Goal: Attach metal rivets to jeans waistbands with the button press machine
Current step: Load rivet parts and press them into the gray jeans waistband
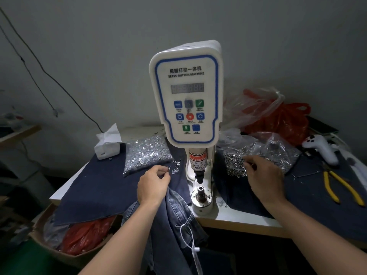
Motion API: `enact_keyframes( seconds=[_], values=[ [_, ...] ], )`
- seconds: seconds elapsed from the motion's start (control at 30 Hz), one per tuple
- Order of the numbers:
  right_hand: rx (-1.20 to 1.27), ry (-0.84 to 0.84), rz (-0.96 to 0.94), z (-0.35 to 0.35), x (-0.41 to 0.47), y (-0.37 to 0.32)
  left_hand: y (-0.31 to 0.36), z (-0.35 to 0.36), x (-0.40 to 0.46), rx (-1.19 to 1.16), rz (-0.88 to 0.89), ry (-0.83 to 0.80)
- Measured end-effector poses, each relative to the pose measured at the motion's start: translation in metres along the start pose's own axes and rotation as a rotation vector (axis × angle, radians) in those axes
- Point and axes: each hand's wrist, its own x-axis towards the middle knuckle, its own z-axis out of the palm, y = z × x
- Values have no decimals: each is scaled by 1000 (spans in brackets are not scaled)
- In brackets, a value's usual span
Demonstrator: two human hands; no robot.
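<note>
Two parts want picking cleanly: we should lift one piece per side before seating them on the lower die point(201, 189) of the button press machine point(186, 96). Our left hand point(153, 183) pinches at loose rivets point(175, 168); our right hand point(264, 175) curls into the bag of caps point(234, 161), contents unclear. Jeans point(174, 215) hang below our left hand, off the counter point(238, 220).

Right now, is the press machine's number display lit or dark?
Dark, it seems. The display on the machine shows only faint grey digit outlines; none glow.
</note>
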Motion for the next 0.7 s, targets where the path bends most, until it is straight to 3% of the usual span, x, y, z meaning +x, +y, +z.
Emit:
enact_keyframes(
  seconds=[0.1,0.3,0.43,0.57,0.7],
  values=[
    [176,-88,104,-1,-10,-22,-1,-5,-4,-80,49,-57],
    [716,-387,528,2,-25,-68,-7,-16,-20,-188,93,-96],
    [856,-525,729,3,-32,-84,-11,-22,-33,-265,116,-111],
    [1063,-556,958,1,-32,-93,-16,-24,-44,-320,116,-121],
    [1115,-555,1022,-1,-30,-95,-16,-21,-51,-367,89,-121]
  ],
)
